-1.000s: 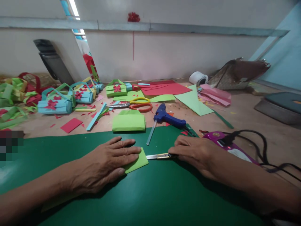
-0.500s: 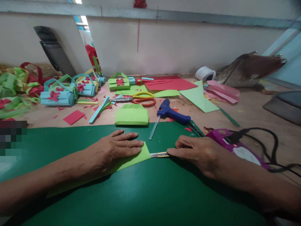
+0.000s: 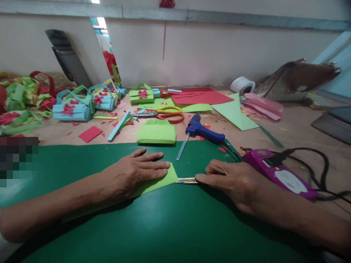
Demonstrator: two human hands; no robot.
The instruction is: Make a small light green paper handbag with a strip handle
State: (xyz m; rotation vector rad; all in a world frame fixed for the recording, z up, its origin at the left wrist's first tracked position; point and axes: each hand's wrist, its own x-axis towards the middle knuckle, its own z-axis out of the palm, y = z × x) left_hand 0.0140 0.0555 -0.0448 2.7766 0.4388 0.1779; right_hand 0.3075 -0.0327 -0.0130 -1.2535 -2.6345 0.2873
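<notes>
My left hand lies flat with its fingers stretched out, pressing a folded sheet of light green paper onto the green mat. Much of the paper is hidden under that hand and forearm. My right hand is closed around a utility knife, its forefinger along the top. The knife's blade end points left and meets the right corner of the paper. Just beyond my hands stands a folded light green paper bag body.
A blue glue gun with a clear stick lies behind the knife. Scissors rest among paper scraps. A purple power strip with black cables is at the right. Small paper handbags crowd the back left.
The whole view has shifted slightly, so everything appears a little further right. My hands, the paper and the knife keep nearly the same positions relative to one another.
</notes>
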